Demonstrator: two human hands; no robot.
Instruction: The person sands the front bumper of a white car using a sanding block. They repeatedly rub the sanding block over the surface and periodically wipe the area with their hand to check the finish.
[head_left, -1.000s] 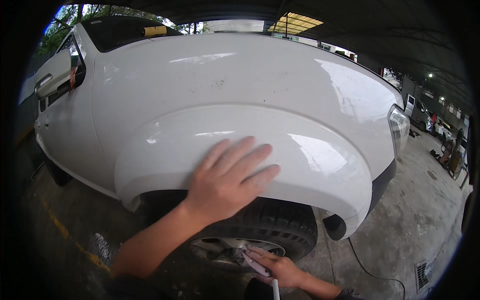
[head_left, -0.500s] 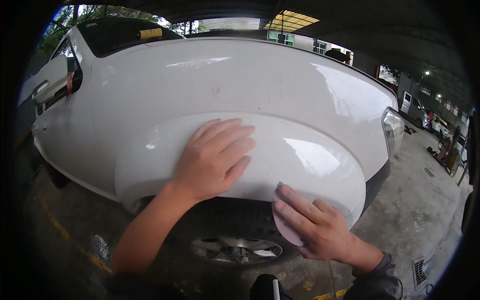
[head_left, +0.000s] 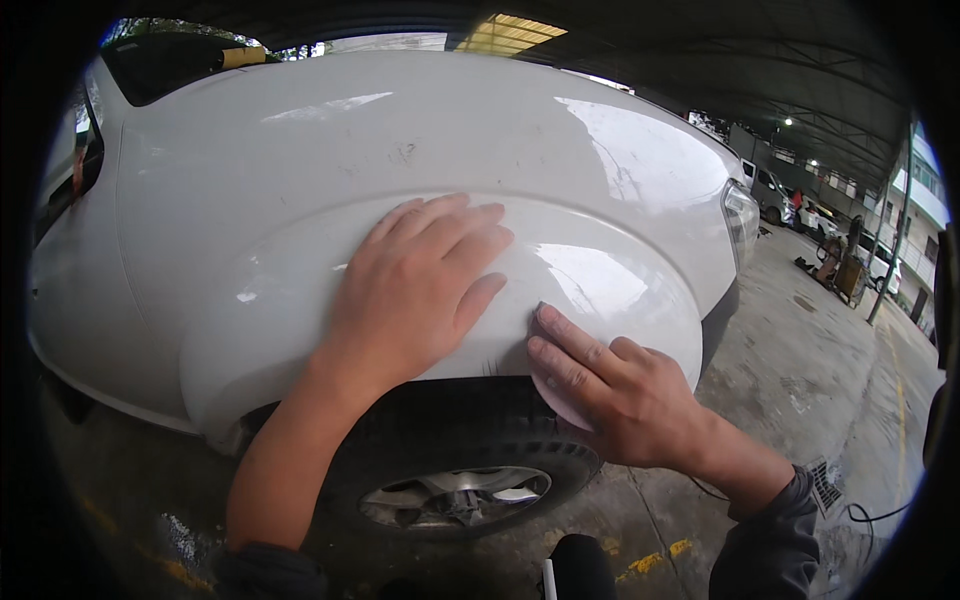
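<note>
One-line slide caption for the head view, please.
Left hand flat on a white car's wheel-arch flare; right hand presses a pinkish sanding pad on its lower edge above the tyre.

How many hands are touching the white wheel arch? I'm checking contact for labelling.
2. The left hand lies flat on the white wheel arch; the right hand presses a sanding pad at its lower edge.

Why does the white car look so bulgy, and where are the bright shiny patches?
Head view: fisheye lens bends the white car body toward the dark rim; glare sits on the fender between the left hand and right hand; both look sharp.
</note>
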